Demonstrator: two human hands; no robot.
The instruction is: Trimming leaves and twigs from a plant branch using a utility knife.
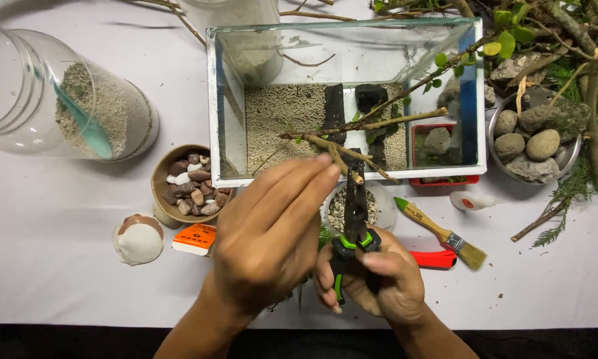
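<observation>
Your left hand (pixel 269 229) pinched the forked twig (pixel 352 136) over the glass tank (pixel 212 113), your right hand (pixel 379 279) gripped black-and-green pliers (pixel 355 219) biting its stem

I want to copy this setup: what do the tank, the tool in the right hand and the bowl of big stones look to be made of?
Tank: clear glass, judging by its see-through walls and greenish edges.
Pliers in the right hand: dark matte metal jaws with black and green handles, probably rubber or plastic.
Bowl: shiny silvery rim, apparently steel.
</observation>
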